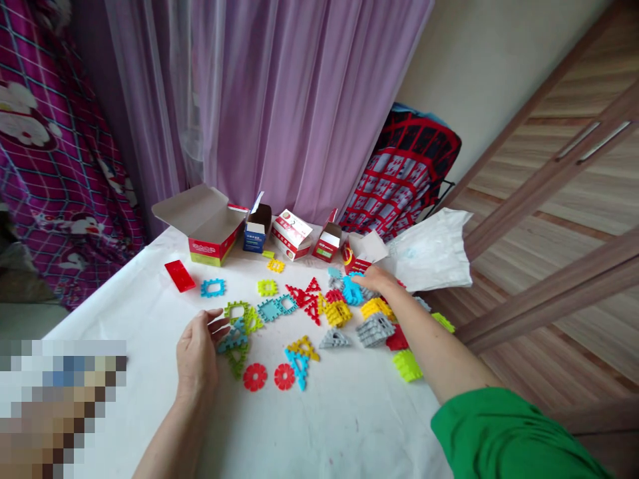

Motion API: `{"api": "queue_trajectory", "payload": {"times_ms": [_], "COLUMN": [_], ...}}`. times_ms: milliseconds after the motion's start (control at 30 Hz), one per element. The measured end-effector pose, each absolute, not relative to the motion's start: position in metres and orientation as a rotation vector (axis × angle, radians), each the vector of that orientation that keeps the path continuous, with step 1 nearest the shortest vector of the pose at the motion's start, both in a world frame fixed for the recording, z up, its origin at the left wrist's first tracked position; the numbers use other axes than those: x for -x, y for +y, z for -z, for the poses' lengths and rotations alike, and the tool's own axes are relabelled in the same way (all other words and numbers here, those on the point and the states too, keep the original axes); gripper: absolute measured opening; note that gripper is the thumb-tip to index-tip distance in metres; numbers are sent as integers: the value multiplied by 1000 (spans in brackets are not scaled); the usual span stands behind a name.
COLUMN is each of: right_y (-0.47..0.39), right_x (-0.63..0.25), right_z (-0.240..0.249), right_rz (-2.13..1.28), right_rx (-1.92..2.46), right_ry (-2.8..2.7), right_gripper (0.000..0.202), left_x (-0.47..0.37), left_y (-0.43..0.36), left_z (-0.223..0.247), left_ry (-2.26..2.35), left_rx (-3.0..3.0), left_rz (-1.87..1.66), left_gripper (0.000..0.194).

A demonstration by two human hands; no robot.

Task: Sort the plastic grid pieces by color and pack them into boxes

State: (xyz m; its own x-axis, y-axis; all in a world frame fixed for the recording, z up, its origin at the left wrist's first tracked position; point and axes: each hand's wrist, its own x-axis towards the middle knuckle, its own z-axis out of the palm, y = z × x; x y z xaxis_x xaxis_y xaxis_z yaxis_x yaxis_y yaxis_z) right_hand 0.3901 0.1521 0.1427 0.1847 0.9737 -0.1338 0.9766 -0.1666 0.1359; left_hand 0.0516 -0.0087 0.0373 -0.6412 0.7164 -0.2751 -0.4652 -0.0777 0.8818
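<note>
White-covered table point(359, 426), left hand point(197, 349) loosely curled, right hand point(375, 279) at blue pieces point(352, 290), grip unclear.

Your left hand point(197, 352) hovers by the teal piece point(233, 337) — your right hand point(377, 279) reaches to the blue pieces point(352, 290)

Boxes point(292, 234) are lined up behind scattered plastic pieces point(269, 309) on the table point(319, 426), mid-frame.

Teal notched pieces point(232, 339) lie against green pieces point(237, 362) left of the middle of the table point(319, 426); blue pieces point(352, 291) bunch toward its far right corner
</note>
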Motion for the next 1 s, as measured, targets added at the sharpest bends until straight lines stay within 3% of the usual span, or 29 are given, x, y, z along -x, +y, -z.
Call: {"api": "queue_trajectory", "payload": {"times_ms": [400,733,1000], "right_y": [142,141,138], "right_x": [-394,-397,-391], "right_z": [-111,-106,-107], "right_rz": [19,54,57], "right_rx": [-2365,-2292,-2281], "right_ry": [1801,1886,1938], "right_gripper": [57,36,34], "left_x": [-51,-50,-51], "left_y": [-8,-8,-8], "left_z": [-39,-39,-40], "left_ry": [1378,1381,1379], "left_rx": [-312,-298,-319], "left_rz": [-1832,-1829,-1827], "left_gripper": [24,23,23]}}
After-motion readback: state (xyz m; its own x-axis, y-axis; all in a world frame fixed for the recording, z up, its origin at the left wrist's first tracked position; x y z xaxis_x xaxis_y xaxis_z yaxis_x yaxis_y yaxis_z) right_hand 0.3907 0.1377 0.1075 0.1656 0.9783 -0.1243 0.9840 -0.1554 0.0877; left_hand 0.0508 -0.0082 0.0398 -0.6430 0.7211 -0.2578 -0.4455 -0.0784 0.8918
